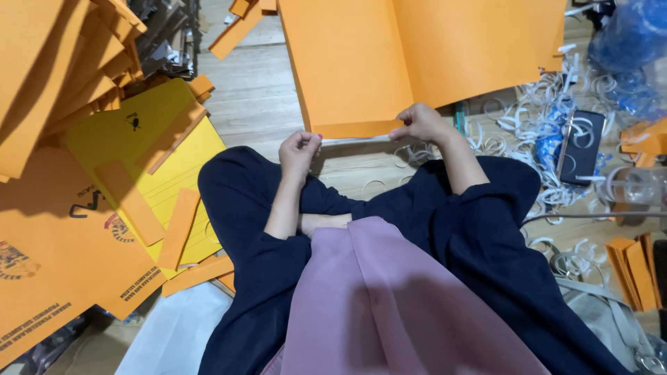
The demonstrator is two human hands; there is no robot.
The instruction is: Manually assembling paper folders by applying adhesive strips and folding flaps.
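A large orange paper sheet (pixel 389 55), folded down its middle, lies on the wooden floor in front of me. My left hand (pixel 299 149) pinches its near edge at the left end of a narrow folded flap (pixel 354 129). My right hand (pixel 419 123) pinches the same flap at its right end. A thin white strip (pixel 354 139) shows just under the flap. I sit cross-legged in dark sleeves and trousers with a mauve cloth (pixel 389 305) hanging over my lap.
Stacks of orange and yellow printed envelopes (pixel 104 187) lie at my left, with loose orange strips on them. White peeled tape strips (pixel 549 111), a black phone (pixel 582 144), a blue plastic bag (pixel 632 42) and small orange strips (pixel 633 264) crowd the right side.
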